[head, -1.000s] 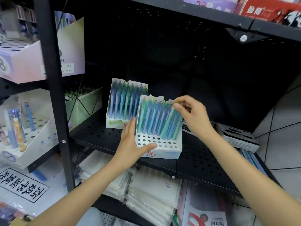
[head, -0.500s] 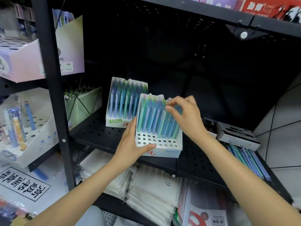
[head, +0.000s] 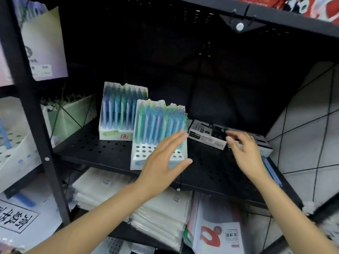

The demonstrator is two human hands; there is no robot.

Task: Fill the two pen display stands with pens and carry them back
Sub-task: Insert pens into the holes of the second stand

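Two white pen display stands sit on a black perforated shelf [head: 102,153]. The back stand [head: 117,132] is packed with blue and green pens. The front stand [head: 141,158] holds a full back row of blue-green pens [head: 159,123] above empty holes. My left hand [head: 163,160] hovers in front of the front stand with straight fingers, thumb near its lower right corner, gripping nothing. My right hand [head: 244,151] is off to the right over the shelf, fingers loosely spread and empty, in front of some black and white boxes [head: 207,134].
Loose blue pens [head: 271,171] lie at the shelf's right edge. A black upright post [head: 34,114] stands left, with other pen displays [head: 16,149] beyond it. Stacked notebooks [head: 165,213] fill the shelf below. Tiled floor [head: 308,125] lies right.
My right hand has left the pens in the front stand and moved right and down, empty. My left hand has let go of the stand's front and shifted right, fingers straightened.
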